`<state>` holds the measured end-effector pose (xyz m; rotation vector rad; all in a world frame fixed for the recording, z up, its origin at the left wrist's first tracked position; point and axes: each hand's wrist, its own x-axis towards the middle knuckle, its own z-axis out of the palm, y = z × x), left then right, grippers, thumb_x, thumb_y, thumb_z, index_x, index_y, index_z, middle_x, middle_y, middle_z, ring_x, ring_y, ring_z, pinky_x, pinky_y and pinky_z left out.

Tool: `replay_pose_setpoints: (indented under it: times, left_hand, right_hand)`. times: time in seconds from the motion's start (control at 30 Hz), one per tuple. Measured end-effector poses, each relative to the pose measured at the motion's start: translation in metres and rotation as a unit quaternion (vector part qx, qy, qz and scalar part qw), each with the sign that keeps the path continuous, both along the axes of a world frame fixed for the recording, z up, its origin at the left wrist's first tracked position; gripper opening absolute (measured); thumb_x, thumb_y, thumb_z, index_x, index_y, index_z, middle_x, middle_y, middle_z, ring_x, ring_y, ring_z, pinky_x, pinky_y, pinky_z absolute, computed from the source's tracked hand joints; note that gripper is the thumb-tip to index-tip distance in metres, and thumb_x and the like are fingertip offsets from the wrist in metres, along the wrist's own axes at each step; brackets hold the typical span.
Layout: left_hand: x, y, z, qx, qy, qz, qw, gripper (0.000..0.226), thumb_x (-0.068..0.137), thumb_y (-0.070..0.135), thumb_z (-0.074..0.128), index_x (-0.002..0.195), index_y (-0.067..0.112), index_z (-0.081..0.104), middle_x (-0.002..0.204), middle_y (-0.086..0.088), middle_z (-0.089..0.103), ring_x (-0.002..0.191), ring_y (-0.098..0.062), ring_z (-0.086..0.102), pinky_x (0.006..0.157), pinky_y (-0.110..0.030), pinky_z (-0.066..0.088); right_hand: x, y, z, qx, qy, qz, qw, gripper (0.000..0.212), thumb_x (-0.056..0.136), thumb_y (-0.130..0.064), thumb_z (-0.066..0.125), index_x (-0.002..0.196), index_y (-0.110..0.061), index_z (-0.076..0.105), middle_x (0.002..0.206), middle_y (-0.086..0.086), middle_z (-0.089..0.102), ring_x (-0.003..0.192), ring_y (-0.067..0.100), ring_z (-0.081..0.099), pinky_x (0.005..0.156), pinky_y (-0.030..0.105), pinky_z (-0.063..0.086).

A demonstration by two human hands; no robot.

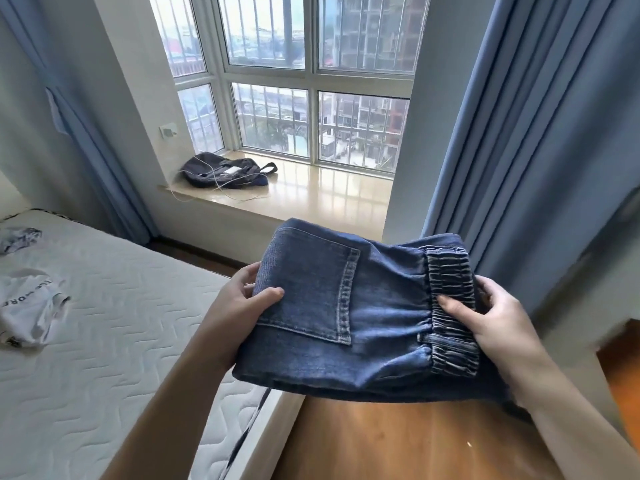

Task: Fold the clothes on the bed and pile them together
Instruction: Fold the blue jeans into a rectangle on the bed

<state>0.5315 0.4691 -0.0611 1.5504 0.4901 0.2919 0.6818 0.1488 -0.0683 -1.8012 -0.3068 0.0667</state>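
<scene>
A folded pair of blue jeans [349, 306] with a back pocket and an elastic waistband is held in the air beside the bed, over the wooden floor. My left hand [239, 306] grips its left edge, thumb on top. My right hand [498, 320] grips the waistband end, thumb pressed on the elastic. On the white mattress [114, 341] at the left lies a crumpled white T-shirt [31, 306] with dark lettering. Further back lies a small grey patterned garment [17, 239].
A dark backpack [225, 173] with a white cable lies on the window sill [311, 195]. Blue curtains [519, 133] hang at the right, and more at the left. Wooden floor [398, 445] runs between the bed edge and the right wall.
</scene>
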Motion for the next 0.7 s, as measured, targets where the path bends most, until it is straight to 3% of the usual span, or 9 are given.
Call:
replay_pose_setpoints:
  times: [0.17,0.37,0.53,0.7]
  left_hand:
    - [0.038,0.037,-0.014,-0.016,0.004,-0.011,1.000,0.066,0.068,0.035,0.077,0.130,0.035,0.054,0.104,-0.003,0.075,0.091,-0.023,0.073,0.071,-0.034,0.058]
    - [0.089,0.059,-0.029,-0.029,0.005,-0.020,0.999,0.055,0.082,0.016,0.075,0.129,0.034,0.055,0.103,-0.004,0.075,0.091,-0.025,0.073,0.069,-0.031,0.058]
    - [0.151,0.061,-0.044,-0.031,0.016,-0.010,0.999,0.049,0.087,0.006,0.070,0.125,0.034,0.057,0.098,-0.003,0.076,0.087,-0.023,0.074,0.063,-0.026,0.058]
    - [0.228,0.050,-0.054,-0.031,0.023,0.009,0.999,0.052,0.086,0.005,0.071,0.128,0.031,0.056,0.102,-0.006,0.075,0.091,-0.026,0.073,0.066,-0.028,0.058]
  right_hand:
    - [0.031,0.030,-0.007,0.014,0.007,-0.005,1.000,0.030,0.076,-0.021,0.081,0.099,-0.028,0.064,0.094,-0.017,0.073,0.085,0.000,0.070,0.071,0.014,0.052]
    - [0.084,0.047,-0.020,0.028,0.027,-0.011,0.999,0.035,0.075,-0.020,0.081,0.105,-0.026,0.064,0.098,-0.011,0.074,0.091,0.008,0.071,0.082,0.032,0.052]
    - [0.149,0.049,-0.042,0.045,0.045,-0.007,0.998,0.034,0.076,-0.018,0.081,0.104,-0.029,0.065,0.099,-0.009,0.074,0.092,0.009,0.071,0.080,0.025,0.056]
    - [0.234,0.048,-0.059,0.060,0.064,0.013,0.996,0.032,0.079,-0.012,0.078,0.104,-0.026,0.063,0.099,-0.012,0.074,0.094,0.008,0.070,0.081,0.024,0.055]
